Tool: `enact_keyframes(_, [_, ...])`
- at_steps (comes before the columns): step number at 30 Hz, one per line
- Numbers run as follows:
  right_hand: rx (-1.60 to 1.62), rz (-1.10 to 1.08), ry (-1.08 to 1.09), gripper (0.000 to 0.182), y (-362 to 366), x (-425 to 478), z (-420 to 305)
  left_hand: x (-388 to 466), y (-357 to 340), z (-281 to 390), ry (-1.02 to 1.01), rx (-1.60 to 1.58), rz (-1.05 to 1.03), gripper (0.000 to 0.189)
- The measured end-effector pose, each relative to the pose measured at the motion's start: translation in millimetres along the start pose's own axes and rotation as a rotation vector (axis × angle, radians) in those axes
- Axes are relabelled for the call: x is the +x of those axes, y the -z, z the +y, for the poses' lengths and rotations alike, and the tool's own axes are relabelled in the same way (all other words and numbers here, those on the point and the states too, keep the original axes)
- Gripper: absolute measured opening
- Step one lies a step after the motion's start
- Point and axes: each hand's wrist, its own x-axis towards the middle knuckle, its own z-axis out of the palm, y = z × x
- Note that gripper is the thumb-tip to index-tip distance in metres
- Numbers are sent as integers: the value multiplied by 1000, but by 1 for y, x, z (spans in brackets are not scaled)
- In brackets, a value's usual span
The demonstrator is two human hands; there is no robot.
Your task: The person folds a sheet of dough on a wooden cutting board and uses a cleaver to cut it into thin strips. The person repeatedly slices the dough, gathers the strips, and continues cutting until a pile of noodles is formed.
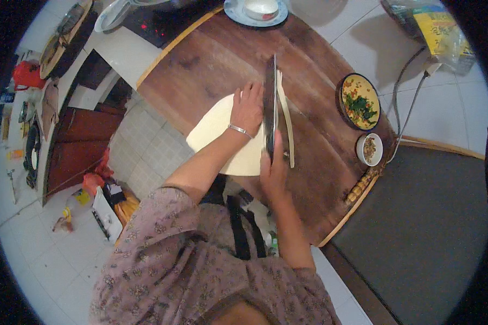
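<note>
A pale, folded sheet of dough (211, 126) lies on the wooden tabletop (179, 69), its near end at the table's edge. My left hand (248, 107) presses palm down on the dough, holding nothing, with its fingertips beside the blade. In my right hand (274, 174) is the handle of a large kitchen knife (270, 93). Its long blade stands on edge along the dough's right side and points away from me. Just right of the blade, narrow cut strips of dough (286, 118) lie lengthwise. The blade's contact line with the dough is hidden.
A blue-rimmed plate holding a white bowl (260, 9) stands at the far edge. To the right are a dark-rimmed bowl of chopped vegetables (360, 101) and a small white bowl (369, 149) of chopped food. A cable (406, 105) runs past the table's right edge.
</note>
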Motion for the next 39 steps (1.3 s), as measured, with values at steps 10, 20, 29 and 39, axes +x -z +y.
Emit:
enact_keyframes(10, [25, -69, -69, 58, 34, -3, -4, -6, 26, -2, 45, -261, 81, 37])
enact_keyframes(20, [32, -42, -114, 55, 29, -95, -22, -101, 29, 41, -22, -67, -11, 48])
enact_keyframes(29, [97, -45, -158, 54, 28, -120, -23, -102, 33, 43, -19, -46, -29, 50])
enact_keyframes(39, [74, -68, -132, 57, 19, -124, -8, -100, 26, 41, -11, -40, -42, 51])
